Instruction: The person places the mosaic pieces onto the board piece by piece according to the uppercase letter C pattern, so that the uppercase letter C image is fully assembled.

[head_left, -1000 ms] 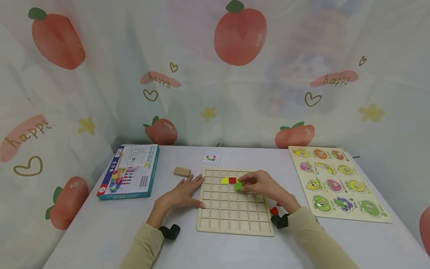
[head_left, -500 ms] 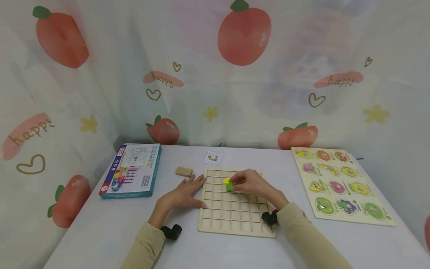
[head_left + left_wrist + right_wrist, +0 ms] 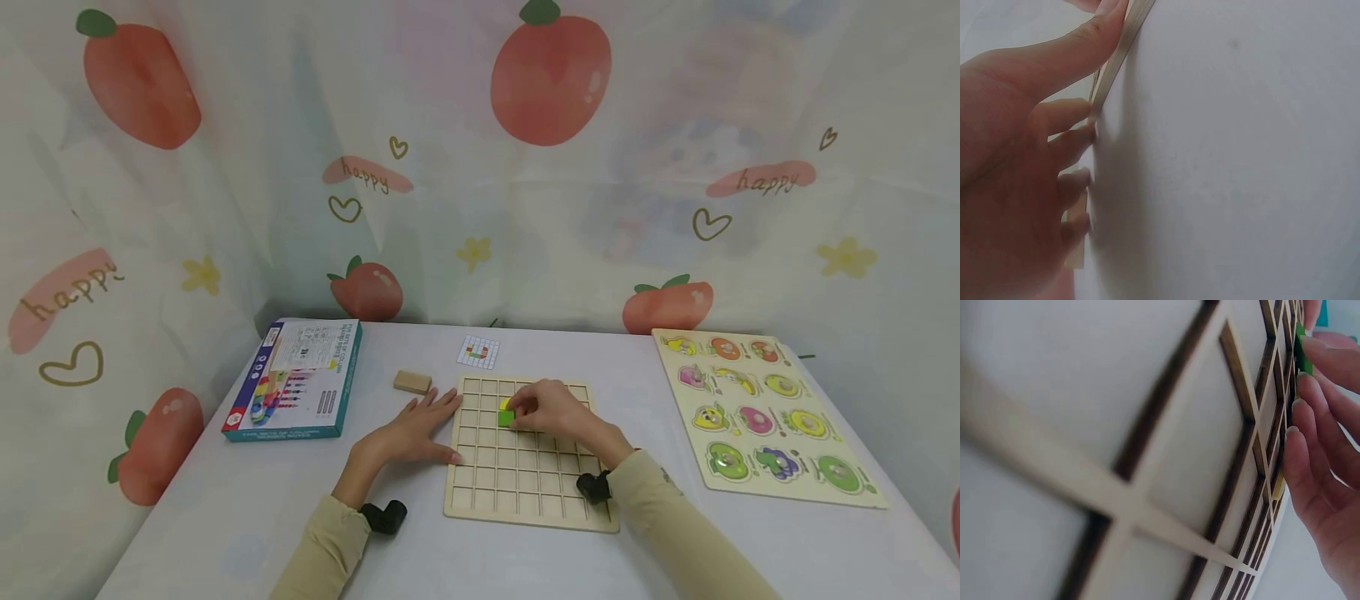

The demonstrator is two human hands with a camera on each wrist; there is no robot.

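Observation:
A wooden grid board (image 3: 495,482) lies on the white table. My right hand (image 3: 553,408) pinches a small green block (image 3: 506,418) close over the upper left part of the grid, between thumb and fingers. Just behind the block shows a bit of a yellow piece (image 3: 505,404); the right hand hides the cells to its right. In the right wrist view, the green block (image 3: 1302,351) stands at the grid's far end, under the fingertips. My left hand (image 3: 411,433) spreads its fingers at the board's left edge, its thumb touching the rim.
A plain wooden block (image 3: 412,382) lies behind the left hand. Beyond the board is a small patterned card (image 3: 478,352). A blue-edged box (image 3: 296,379) stands at the left, and a fruit puzzle board (image 3: 772,417) at the right. A printed curtain hangs behind the table.
My right hand has carried the green block leftward over the grid, and now covers the red piece seen there earlier. The left hand stays at the edge; the head view has shifted slightly.

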